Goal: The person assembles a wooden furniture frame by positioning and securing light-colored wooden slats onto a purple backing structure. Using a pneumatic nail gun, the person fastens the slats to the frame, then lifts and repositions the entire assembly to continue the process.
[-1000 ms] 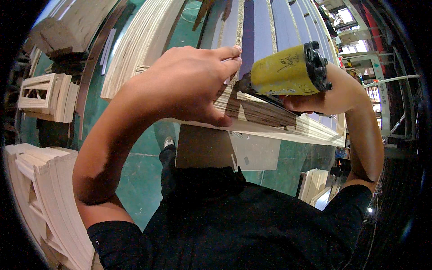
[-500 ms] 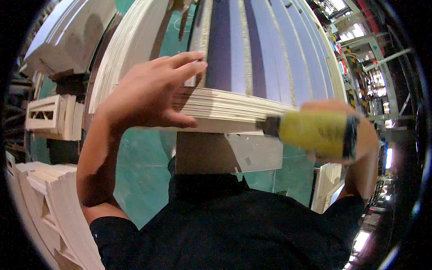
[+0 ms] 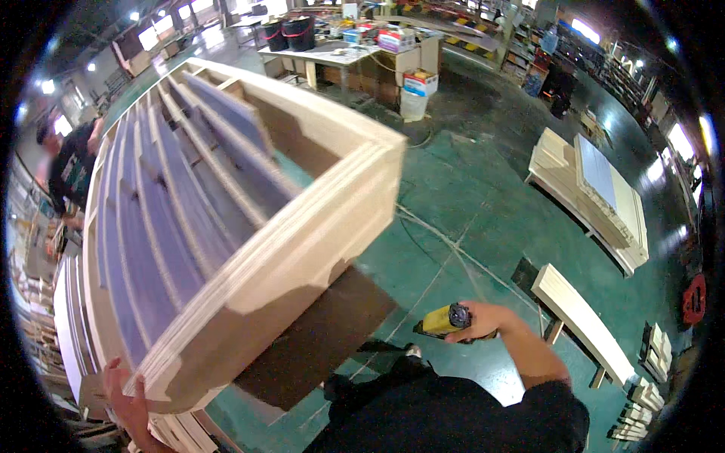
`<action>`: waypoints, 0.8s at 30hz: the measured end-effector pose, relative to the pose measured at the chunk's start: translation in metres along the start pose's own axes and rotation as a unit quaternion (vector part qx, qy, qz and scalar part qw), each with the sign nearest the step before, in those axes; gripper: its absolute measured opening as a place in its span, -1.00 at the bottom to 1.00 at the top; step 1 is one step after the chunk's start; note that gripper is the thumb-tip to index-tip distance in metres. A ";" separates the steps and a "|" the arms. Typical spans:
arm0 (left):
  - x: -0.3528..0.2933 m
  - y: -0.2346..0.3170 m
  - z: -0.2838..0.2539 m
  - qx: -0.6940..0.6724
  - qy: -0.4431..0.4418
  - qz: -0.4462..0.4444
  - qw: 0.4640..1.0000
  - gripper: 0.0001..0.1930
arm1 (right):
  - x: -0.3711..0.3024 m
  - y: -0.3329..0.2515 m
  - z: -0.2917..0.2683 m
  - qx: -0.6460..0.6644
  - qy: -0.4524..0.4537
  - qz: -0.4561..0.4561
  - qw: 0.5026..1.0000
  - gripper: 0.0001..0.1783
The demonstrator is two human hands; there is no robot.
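Right hand (image 3: 477, 321) wrapped round the yellow power tool (image 3: 442, 321), held well off the near edge of the wooden frame (image 3: 306, 253), likely for clearance; left hand (image 3: 128, 404) loosely open at its near-left corner, probably steadying, contact unclear.

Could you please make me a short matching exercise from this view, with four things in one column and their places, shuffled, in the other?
Things:
1. Yellow tool
2. Left hand
3. Black buckets
4. White bin

Places:
A. On the table
B. At a near corner of the wooden frame
C. On the floor by the table
D. In the right hand

Right pairs: 1-D, 2-B, 3-A, 4-C
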State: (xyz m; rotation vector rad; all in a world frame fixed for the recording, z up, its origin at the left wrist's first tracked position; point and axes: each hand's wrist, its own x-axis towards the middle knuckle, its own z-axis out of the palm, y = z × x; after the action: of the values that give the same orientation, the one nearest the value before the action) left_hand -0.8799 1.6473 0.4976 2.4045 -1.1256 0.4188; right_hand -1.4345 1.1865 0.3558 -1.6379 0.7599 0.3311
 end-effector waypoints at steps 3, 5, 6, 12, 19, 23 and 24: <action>0.025 0.110 0.047 -0.076 0.042 -0.004 0.996 -0.82 | 0.019 0.158 0.001 0.045 0.140 0.098 0.984 -0.58; 0.018 0.231 0.114 -0.244 -0.029 -0.031 0.969 -0.84 | 0.018 0.226 -0.026 0.059 0.216 0.091 0.970 -0.59; 0.029 0.283 0.139 -0.440 -0.129 -0.076 0.886 -0.84 | 0.013 0.252 -0.024 0.080 0.263 0.091 0.957 -0.59; -0.038 0.417 0.437 -0.322 -0.532 0.248 0.742 -0.81 | 0.026 0.355 -0.054 -0.018 0.209 0.240 0.948 -0.60; -0.074 0.555 0.613 -0.393 -0.583 0.236 0.671 -0.74 | 0.004 0.574 -0.069 -0.042 0.164 0.288 0.942 -0.68; 0.030 0.658 0.672 -0.351 -0.616 0.300 0.639 -0.76 | -0.070 0.552 -0.160 0.018 0.213 0.399 0.892 -0.71; 0.053 0.687 0.691 -0.429 -0.580 0.336 0.605 -0.81 | -0.076 0.550 -0.190 0.011 0.226 0.409 0.884 -0.72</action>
State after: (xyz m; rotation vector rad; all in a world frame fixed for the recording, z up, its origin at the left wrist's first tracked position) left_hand -1.3271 0.8681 0.1167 1.0551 -2.0326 -1.4167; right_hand -1.8805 1.0018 0.0222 -1.3031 1.8103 0.5318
